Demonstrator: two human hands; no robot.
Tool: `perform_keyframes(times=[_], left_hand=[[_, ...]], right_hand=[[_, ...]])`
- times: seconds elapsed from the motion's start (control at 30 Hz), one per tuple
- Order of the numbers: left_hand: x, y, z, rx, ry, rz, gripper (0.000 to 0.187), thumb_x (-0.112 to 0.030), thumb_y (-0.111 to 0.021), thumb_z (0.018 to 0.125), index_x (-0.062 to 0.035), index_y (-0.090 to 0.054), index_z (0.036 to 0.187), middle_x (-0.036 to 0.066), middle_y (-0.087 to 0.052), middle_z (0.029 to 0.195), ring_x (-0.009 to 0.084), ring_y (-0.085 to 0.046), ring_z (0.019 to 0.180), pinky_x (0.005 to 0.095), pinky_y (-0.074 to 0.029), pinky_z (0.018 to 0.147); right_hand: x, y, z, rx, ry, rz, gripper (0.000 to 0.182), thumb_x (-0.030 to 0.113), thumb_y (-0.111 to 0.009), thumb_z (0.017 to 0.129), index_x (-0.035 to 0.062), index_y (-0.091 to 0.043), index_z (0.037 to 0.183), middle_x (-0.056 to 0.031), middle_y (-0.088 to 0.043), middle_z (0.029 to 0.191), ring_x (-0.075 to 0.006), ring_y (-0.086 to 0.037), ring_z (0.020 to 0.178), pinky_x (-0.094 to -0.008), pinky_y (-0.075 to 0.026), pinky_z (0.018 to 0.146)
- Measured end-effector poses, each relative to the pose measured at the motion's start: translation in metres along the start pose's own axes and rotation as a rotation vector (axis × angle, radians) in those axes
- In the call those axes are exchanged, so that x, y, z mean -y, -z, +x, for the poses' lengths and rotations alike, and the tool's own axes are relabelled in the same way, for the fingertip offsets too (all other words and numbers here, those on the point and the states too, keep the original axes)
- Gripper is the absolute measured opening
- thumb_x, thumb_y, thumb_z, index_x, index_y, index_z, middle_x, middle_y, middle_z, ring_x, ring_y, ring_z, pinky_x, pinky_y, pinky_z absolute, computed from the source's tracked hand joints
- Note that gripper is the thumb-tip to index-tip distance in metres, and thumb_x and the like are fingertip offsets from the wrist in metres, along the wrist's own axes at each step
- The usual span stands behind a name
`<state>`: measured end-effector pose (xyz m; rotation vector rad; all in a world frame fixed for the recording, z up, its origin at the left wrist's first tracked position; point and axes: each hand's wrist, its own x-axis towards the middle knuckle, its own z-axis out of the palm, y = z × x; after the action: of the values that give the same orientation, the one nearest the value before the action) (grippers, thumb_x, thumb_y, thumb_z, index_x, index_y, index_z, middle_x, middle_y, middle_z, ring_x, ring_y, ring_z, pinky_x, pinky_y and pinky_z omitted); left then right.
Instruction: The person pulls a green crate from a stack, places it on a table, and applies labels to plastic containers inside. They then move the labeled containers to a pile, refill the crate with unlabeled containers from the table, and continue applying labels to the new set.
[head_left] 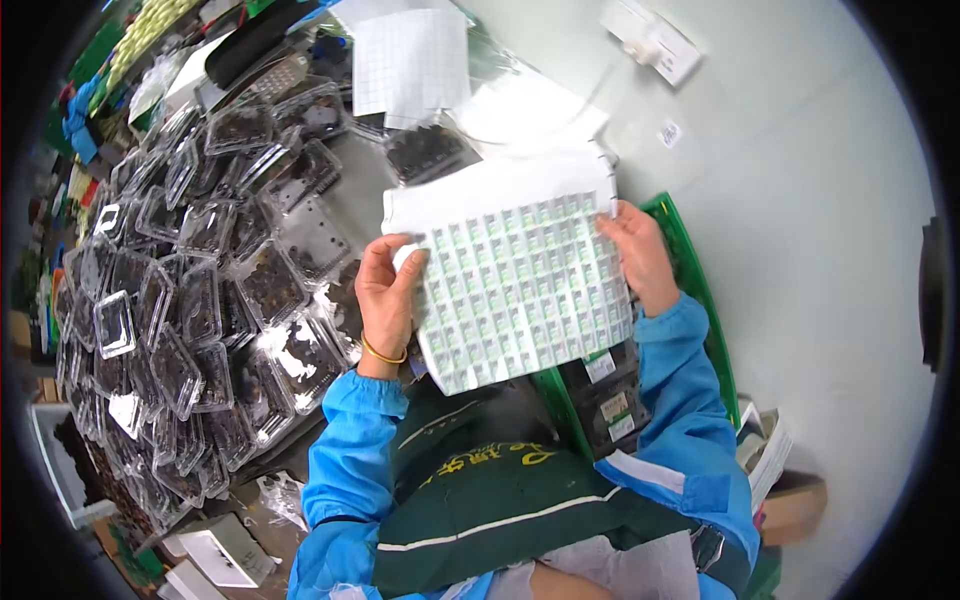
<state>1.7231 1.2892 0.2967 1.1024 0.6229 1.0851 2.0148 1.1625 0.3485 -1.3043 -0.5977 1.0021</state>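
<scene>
Between my two hands hangs a white sheet of small labels (520,290), printed in rows with green and grey marks. My left hand (388,290) pinches its left edge between thumb and fingers. On the opposite side, my right hand (640,252) grips the upper right edge. Below the sheet, a green crate (700,290) holds dark plastic packs (612,405) with labels on them. Part of the crate is hidden behind the sheet and my right sleeve.
A big heap of clear plastic boxes with dark contents (200,290) covers the table at left. More white sheets (412,65) lie at the back. A white device (652,42) is fixed on the pale wall. An open white box (228,550) and a cardboard box (795,510) stand low down.
</scene>
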Motion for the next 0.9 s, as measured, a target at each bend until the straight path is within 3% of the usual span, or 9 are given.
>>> perform_keyframes(times=[0.1, 0.2, 0.27, 0.37, 0.57, 0.7, 0.8, 0.87, 0.9], left_hand=[[0.002, -0.018, -0.027, 0.034, 0.100, -0.014, 0.037, 0.004, -0.059, 0.085, -0.0008, -0.050, 0.121, 0.008, -0.057, 0.116, 0.0137, -0.055, 0.104, 0.0264, -0.045, 0.090], [0.009, -0.017, -0.047, 0.091, 0.190, 0.019, 0.055, 0.005, -0.056, 0.085, -0.0022, -0.038, 0.137, 0.009, -0.055, 0.121, 0.0154, -0.055, 0.105, 0.0272, -0.045, 0.090], [0.011, -0.011, -0.056, 0.209, 0.272, 0.089, 0.058, 0.005, -0.057, 0.085, -0.0021, -0.035, 0.138, 0.011, -0.054, 0.124, 0.0162, -0.054, 0.109, 0.0285, -0.044, 0.092], [0.011, -0.007, -0.064, 0.256, 0.314, 0.141, 0.061, 0.005, -0.059, 0.084, -0.0012, -0.034, 0.139, 0.011, -0.053, 0.124, 0.0165, -0.053, 0.110, 0.0293, -0.043, 0.094], [0.019, 0.006, -0.070, 0.308, 0.363, 0.194, 0.061, 0.001, -0.062, 0.084, 0.0001, -0.034, 0.139, 0.010, -0.055, 0.122, 0.0155, -0.054, 0.107, 0.0277, -0.045, 0.091], [0.021, 0.014, -0.072, 0.234, 0.239, 0.597, 0.018, -0.008, -0.068, 0.083, 0.0025, -0.067, 0.097, 0.002, -0.067, 0.086, 0.0065, -0.057, 0.076, 0.0210, -0.046, 0.069], [0.014, 0.018, -0.071, 0.204, 0.228, 0.688, 0.014, -0.010, -0.068, 0.084, 0.0017, -0.067, 0.090, 0.001, -0.066, 0.078, 0.0067, -0.054, 0.069, 0.0217, -0.045, 0.066], [0.012, 0.018, -0.066, 0.237, 0.154, 0.767, 0.012, -0.011, -0.067, 0.084, 0.0007, -0.065, 0.088, 0.003, -0.065, 0.087, 0.0071, -0.053, 0.070, 0.0224, -0.045, 0.066], [0.012, 0.016, -0.064, 0.199, -0.023, 0.776, 0.012, -0.011, -0.066, 0.085, 0.0001, -0.064, 0.089, 0.004, -0.063, 0.094, 0.0073, -0.053, 0.073, 0.0224, -0.045, 0.066]], right_hand=[[-0.032, 0.011, -0.033, -0.025, 0.228, -0.280, 0.060, -0.008, -0.053, 0.084, 0.0006, -0.028, 0.138, -0.0116, -0.063, 0.099, -0.0121, -0.060, 0.086, -0.0244, -0.048, 0.076], [-0.057, 0.020, -0.050, -0.032, 0.317, -0.319, 0.062, -0.010, -0.052, 0.084, 0.0028, -0.027, 0.140, -0.0111, -0.062, 0.103, -0.0119, -0.060, 0.087, -0.0246, -0.048, 0.077], [-0.066, 0.030, -0.055, -0.036, 0.330, -0.211, 0.057, -0.009, -0.054, 0.084, 0.0026, -0.036, 0.136, -0.0100, -0.060, 0.107, -0.0115, -0.059, 0.090, -0.0236, -0.048, 0.077], [-0.066, 0.046, -0.064, 0.109, 0.054, -0.236, 0.037, -0.007, -0.059, 0.082, -0.0011, -0.056, 0.119, -0.0080, -0.059, 0.110, -0.0107, -0.058, 0.093, -0.0223, -0.049, 0.077], [-0.070, 0.057, -0.076, 0.158, 0.054, -0.297, 0.032, -0.004, -0.061, 0.082, -0.0028, -0.058, 0.114, -0.0077, -0.064, 0.098, -0.0091, -0.060, 0.084, -0.0225, -0.050, 0.073], [-0.076, 0.067, -0.081, 0.162, -0.009, -0.410, 0.021, 0.000, -0.063, 0.083, -0.0037, -0.062, 0.104, -0.0036, -0.065, 0.085, -0.0066, -0.059, 0.078, -0.0213, -0.049, 0.068], [-0.083, 0.069, -0.081, 0.167, -0.007, -0.448, 0.017, 0.003, -0.064, 0.083, -0.0041, -0.063, 0.099, -0.0022, -0.064, 0.081, -0.0053, -0.056, 0.074, -0.0216, -0.046, 0.064], [-0.086, 0.067, -0.080, 0.168, 0.013, -0.455, 0.017, 0.006, -0.066, 0.083, -0.0044, -0.064, 0.096, -0.0024, -0.064, 0.079, -0.0048, -0.055, 0.071, -0.0224, -0.045, 0.061], [-0.085, 0.065, -0.080, 0.165, 0.011, -0.435, 0.017, 0.007, -0.066, 0.083, -0.0045, -0.064, 0.096, -0.0020, -0.063, 0.078, -0.0046, -0.054, 0.069, -0.0227, -0.044, 0.060]])
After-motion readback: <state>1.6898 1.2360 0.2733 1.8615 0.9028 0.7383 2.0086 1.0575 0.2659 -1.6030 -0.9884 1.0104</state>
